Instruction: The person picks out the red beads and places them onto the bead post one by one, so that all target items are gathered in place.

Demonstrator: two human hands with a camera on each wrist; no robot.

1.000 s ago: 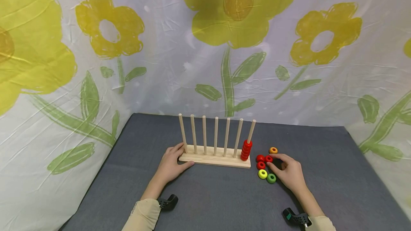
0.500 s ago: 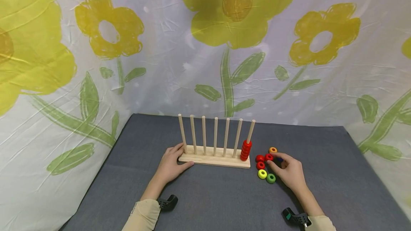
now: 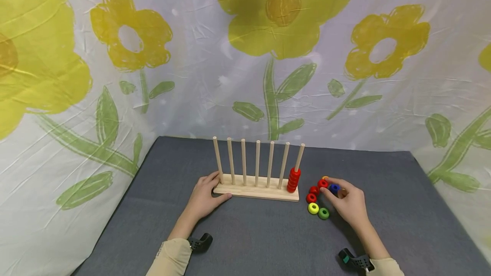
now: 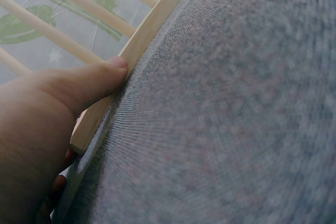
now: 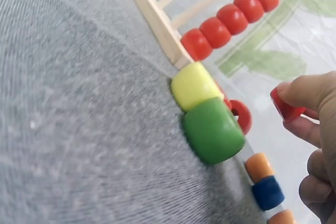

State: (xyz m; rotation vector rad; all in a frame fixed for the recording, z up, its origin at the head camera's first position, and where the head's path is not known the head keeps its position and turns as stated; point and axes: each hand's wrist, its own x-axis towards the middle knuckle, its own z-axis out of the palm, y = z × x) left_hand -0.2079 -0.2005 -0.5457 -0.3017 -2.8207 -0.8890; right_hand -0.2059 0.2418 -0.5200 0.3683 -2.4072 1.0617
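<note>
A wooden peg stand (image 3: 255, 188) with a row of upright pegs stands on the dark cloth. Several red beads (image 3: 293, 180) are stacked on its rightmost peg. My left hand (image 3: 205, 197) grips the left end of the base, its thumb (image 4: 110, 72) along the front edge and the fingers partly hidden behind. Thumb and fingertips of my right hand (image 3: 347, 203) pinch another red bead (image 5: 286, 106), held up off the cloth right of the stand. Close to that hand lie two loose red beads (image 3: 311, 198), a yellow bead (image 3: 313, 208) and a green bead (image 3: 324, 213).
A blue bead (image 5: 268, 192) lies between two orange beads (image 5: 259, 167), partly covered by my right hand in the head view. Dark grey cloth (image 3: 261, 242) covers the table. Behind it hangs a flower-printed sheet (image 3: 199, 97).
The right hand has lifted slightly away from the pile with the red bead, shifting a neighbouring red bead and baring the blue bead. My left hand stays on the stand.
</note>
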